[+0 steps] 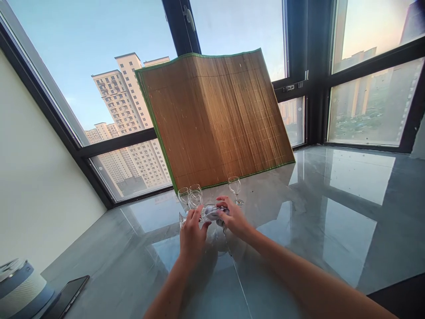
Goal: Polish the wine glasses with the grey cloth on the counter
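My left hand [192,232] is closed around the stem of a small stemmed glass [181,219], which lies nearly level in the air, its foot showing to the left of my fingers. My right hand [234,219] grips a light grey cloth [214,212] at the glass's bowl end. Whether the cloth is inside the bowl or around it, I cannot tell. Beyond my left hand several similar glasses [183,195] stand upright close together. Another upright glass [234,186] stands apart, just beyond my right hand.
A brown slatted mat [219,119] with green edging leans against the windows behind the glasses. The glossy grey tiled surface [272,266] reflects the windows. At the lower left are a blue and white lidded cup [23,290] and a dark phone [68,297].
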Available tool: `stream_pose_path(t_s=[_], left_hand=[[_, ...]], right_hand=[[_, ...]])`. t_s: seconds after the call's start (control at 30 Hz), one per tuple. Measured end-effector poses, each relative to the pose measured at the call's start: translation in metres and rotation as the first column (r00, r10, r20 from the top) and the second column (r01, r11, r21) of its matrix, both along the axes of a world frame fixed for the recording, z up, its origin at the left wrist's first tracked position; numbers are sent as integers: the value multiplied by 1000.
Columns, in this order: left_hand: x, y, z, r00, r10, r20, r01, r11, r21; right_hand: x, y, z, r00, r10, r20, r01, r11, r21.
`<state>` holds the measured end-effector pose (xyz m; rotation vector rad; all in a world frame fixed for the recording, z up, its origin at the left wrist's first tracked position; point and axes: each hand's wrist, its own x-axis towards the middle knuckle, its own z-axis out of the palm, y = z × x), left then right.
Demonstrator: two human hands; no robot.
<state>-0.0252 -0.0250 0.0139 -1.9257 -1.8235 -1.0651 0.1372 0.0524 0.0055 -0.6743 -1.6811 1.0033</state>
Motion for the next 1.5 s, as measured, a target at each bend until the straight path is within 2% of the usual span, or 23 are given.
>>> stream_pose_path(t_s=[0.1, 0.17, 0.27, 0.33, 0.63, 0.9, 0.97, 1.03, 1.2, 1.27, 1.37, 1.5], left_hand=[[-5, 3, -2, 999, 23, 29, -23, 1000, 19], [-8, 5, -4, 998, 25, 53, -26, 1000, 16], [-10, 8, -8, 994, -30, 101, 32, 999, -10], [-10, 9, -11, 987, -81, 138, 84, 996, -16], [-8, 9, -19, 949, -245, 198, 251, 968, -6], [-1, 6, -14, 893, -301, 333, 316, 949, 10], [1, 7, -12, 854, -306, 420, 332, 943, 11], [3, 8, -10, 781, -309, 542, 362, 932, 10], [9, 8, -3, 492, -332, 805, 510, 859, 43], [11, 7, 0, 419, -338, 842, 547, 835, 63], [13, 5, 4, 382, -325, 865, 563, 824, 61], [15, 3, 6, 389, -303, 870, 553, 832, 43]], right_hand=[[3, -5, 4, 990, 141, 28, -140, 989, -37], [5, -8, 6, 964, 265, 22, -263, 962, -75], [7, -10, 7, 927, 374, 25, -369, 924, -100], [10, -10, 8, 913, 406, 30, -400, 908, -123], [28, -14, 21, 857, 514, -22, -484, 790, -377], [33, -19, 31, 837, 518, -175, -537, 719, -442], [33, -20, 32, 838, 506, -204, -539, 710, -454], [32, -20, 33, 842, 491, -222, -535, 714, -451], [31, -20, 35, 845, 474, -246, -533, 723, -439], [32, -19, 36, 840, 479, -255, -543, 727, -421], [32, -17, 37, 845, 471, -255, -535, 764, -361], [33, -16, 37, 849, 458, -263, -525, 788, -323]])
